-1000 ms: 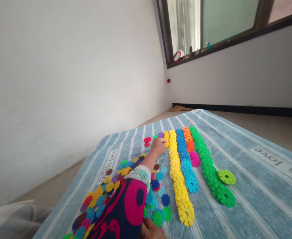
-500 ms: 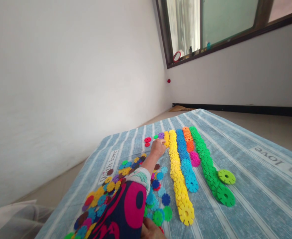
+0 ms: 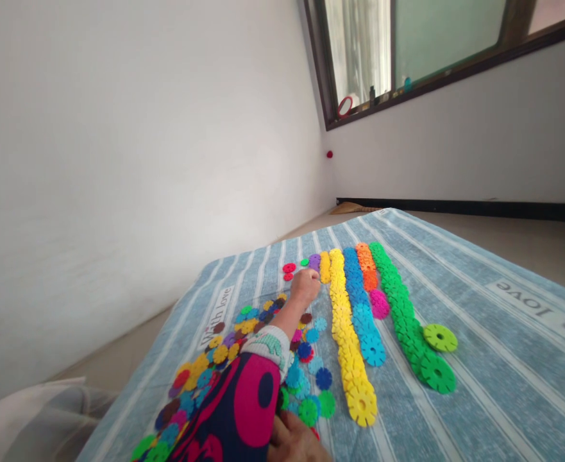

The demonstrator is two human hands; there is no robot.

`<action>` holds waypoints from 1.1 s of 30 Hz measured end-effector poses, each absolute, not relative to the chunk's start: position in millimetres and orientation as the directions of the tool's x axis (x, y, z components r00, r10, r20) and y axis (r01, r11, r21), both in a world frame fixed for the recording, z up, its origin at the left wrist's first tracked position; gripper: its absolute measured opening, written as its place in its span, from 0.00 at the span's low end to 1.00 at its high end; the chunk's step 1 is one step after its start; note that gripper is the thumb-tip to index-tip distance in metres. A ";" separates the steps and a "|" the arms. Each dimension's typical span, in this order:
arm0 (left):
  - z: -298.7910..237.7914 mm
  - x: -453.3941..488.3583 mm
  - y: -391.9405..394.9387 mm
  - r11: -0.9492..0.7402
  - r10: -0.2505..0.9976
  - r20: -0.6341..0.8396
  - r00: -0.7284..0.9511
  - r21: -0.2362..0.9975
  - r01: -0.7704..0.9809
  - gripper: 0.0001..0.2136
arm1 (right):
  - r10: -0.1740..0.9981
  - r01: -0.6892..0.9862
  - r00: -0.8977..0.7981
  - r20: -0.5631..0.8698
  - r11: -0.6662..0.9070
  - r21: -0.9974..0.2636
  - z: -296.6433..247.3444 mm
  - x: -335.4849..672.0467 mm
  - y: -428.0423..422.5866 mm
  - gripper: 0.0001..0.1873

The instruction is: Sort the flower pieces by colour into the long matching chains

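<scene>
My left hand [image 3: 305, 286] reaches forward over the cloth with its fingers curled together. Its fingertips are at the near end of a short purple row of notched plastic discs [image 3: 314, 261], beside an orange-yellow row [image 3: 325, 266]. What the fingers hold, if anything, is hidden. At the bottom edge, my right hand [image 3: 299, 443] is partly covered by the left sleeve, near green discs [image 3: 308, 411]; its fingertips do not show. A mixed pile of discs [image 3: 220, 353] lies around and under my left forearm.
Overlapping discs form a long yellow row [image 3: 342, 321], a blue row [image 3: 354, 276], an orange row [image 3: 366, 263] and a green row [image 3: 397, 295]. Magenta discs [image 3: 379, 304] follow the orange ones. Red discs [image 3: 288, 267] lie left. A striped cloth [image 3: 484, 359] covers the surface.
My left hand has shifted slightly left, off the orange-yellow row toward the purple one. A bit more of my right hand shows. The whole view has shifted slightly.
</scene>
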State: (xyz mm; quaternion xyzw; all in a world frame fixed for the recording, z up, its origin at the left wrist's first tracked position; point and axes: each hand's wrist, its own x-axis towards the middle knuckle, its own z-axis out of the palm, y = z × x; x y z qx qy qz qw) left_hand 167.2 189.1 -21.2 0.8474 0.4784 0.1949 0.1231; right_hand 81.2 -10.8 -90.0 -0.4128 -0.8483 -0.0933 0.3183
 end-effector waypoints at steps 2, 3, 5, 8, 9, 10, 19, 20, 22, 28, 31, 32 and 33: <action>-13.6 154.3 185.6 -0.511 0.859 0.202 0.471 0.409 0.756 0.12 | 0.642 0.742 -0.462 0.612 0.658 -0.130 -92.0 83.9 -14.3 0.03; -9.6 145.1 183.3 -0.512 0.858 0.191 0.478 0.415 0.753 0.12 | 0.638 0.734 -0.468 0.611 0.666 -0.133 -92.3 85.3 -17.5 0.07; -1.9 121.4 176.5 -0.513 0.853 0.158 0.497 0.424 0.746 0.11 | 0.620 0.721 -0.484 0.618 0.682 -0.120 -91.2 89.1 -25.7 0.13; 7.6 75.1 159.7 -0.511 0.844 0.088 0.529 0.431 0.744 0.11 | 0.609 0.714 -0.485 0.628 0.690 -0.118 -86.6 95.9 -37.6 0.16; 10.0 57.9 152.5 -0.509 0.841 0.062 0.538 0.430 0.746 0.10 | 0.611 0.710 -0.483 0.628 0.692 -0.127 -85.0 97.9 -40.4 0.15; 12.0 40.6 144.9 -0.504 0.839 0.037 0.543 0.429 0.749 0.09 | 0.614 0.705 -0.483 0.625 0.695 -0.138 -83.6 99.7 -42.4 0.14; 6.2 -72.6 87.3 -0.400 0.891 -0.053 0.452 0.380 0.834 0.07 | 0.670 0.679 -0.485 0.563 0.694 -0.241 -78.1 106.4 -50.1 0.17; 3.7 -75.9 83.0 -0.382 0.900 -0.058 0.433 0.375 0.845 0.07 | 0.675 0.680 -0.480 0.560 0.690 -0.250 -78.1 107.1 -51.2 0.16; -0.2 -77.4 75.9 -0.363 0.910 -0.067 0.409 0.348 0.865 0.07 | 0.682 0.678 -0.478 0.554 0.687 -0.260 -78.3 108.3 -53.2 0.15; -1.8 -63.9 66.4 -0.407 0.906 -0.062 0.418 0.139 0.903 0.07 | 0.687 0.672 -0.495 0.532 0.691 -0.267 -80.3 110.6 -55.0 0.15; -4.2 -61.5 66.0 -0.418 0.903 -0.053 0.426 0.114 0.901 0.07 | 0.685 0.670 -0.501 0.529 0.694 -0.264 -80.5 111.3 -55.0 0.15; -5.9 -62.0 66.1 -0.415 0.904 -0.054 0.424 0.126 0.901 0.07 | 0.684 0.670 -0.501 0.530 0.694 -0.264 -80.2 111.5 -55.1 0.15; -7.9 -62.9 66.2 -0.410 0.905 -0.056 0.421 0.141 0.901 0.07 | 0.684 0.670 -0.498 0.532 0.694 -0.265 -79.8 111.7 -55.3 0.15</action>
